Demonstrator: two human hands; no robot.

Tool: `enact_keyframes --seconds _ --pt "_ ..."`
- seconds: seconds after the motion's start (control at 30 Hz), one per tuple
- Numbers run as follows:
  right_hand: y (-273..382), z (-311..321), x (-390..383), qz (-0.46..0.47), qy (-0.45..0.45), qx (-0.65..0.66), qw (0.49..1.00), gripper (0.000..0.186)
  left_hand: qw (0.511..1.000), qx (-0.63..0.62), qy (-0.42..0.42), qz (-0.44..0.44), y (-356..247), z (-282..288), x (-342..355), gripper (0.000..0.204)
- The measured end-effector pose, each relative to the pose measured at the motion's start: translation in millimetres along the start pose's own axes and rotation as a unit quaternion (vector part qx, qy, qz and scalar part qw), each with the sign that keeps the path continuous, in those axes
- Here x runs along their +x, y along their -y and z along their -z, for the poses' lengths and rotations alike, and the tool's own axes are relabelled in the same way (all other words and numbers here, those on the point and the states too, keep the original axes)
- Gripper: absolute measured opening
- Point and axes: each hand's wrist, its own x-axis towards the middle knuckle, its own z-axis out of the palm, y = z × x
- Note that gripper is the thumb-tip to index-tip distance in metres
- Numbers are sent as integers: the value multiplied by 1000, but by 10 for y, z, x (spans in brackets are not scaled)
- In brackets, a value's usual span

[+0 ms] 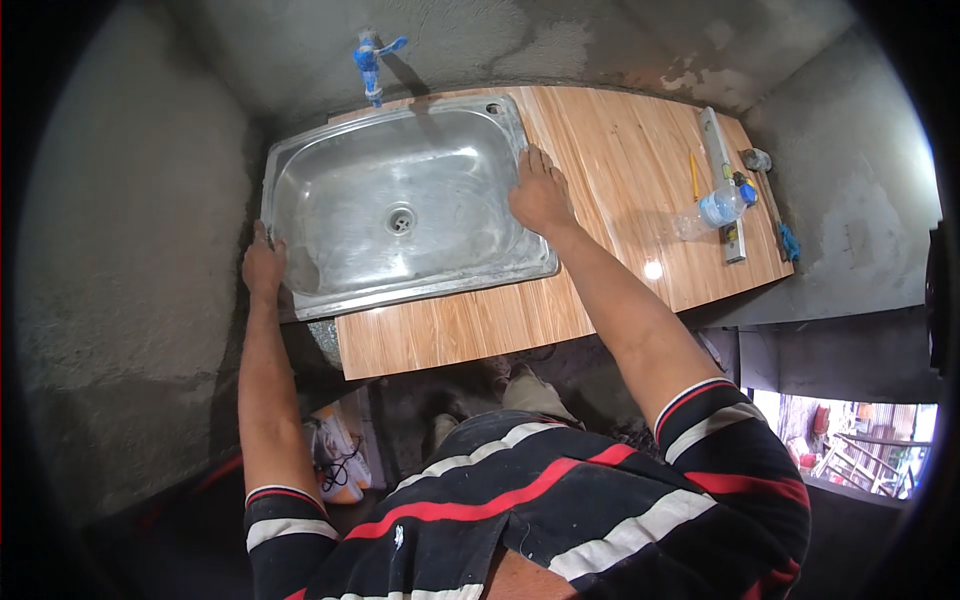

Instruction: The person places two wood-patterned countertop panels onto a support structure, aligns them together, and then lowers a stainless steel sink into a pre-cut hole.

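Note:
A stainless steel sink (350, 245) with a round drain lies slightly askew on a wood-patterned countertop (620, 150). My left hand (264, 266) grips its left rim near the wall, thumb on the inner side and fingers along the outside edge. At the opposite side, my right hand (542, 196) holds the right rim, its fingers over the outer edge. Both arms reach forward. The sink's near edge sits back from the countertop's front edge. Above the far rim, a blue tap (368, 70) juts from the wall.
To the right on the countertop are a spirit level (716, 150), a yellow pencil (694, 175), a clear plastic bottle (722, 207) lying on its side and a hammer (757, 160). Rough cement walls (140, 240) enclose the counter. A white-and-orange bag (338, 450) stands below left.

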Motion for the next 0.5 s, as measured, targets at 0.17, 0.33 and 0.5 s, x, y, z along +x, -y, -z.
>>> enact_keyframes --seconds 0.17,0.33,0.5 --pt "56 138 -28 6 42 27 999 68 1000 3 3 -5 106 66 -25 72" --pt "-137 544 -97 -54 63 96 992 72 998 40 9 46 -257 321 -258 72" --pt "-517 718 -367 -105 -18 203 973 64 995 -30 -91 -22 -524 431 -702 61"
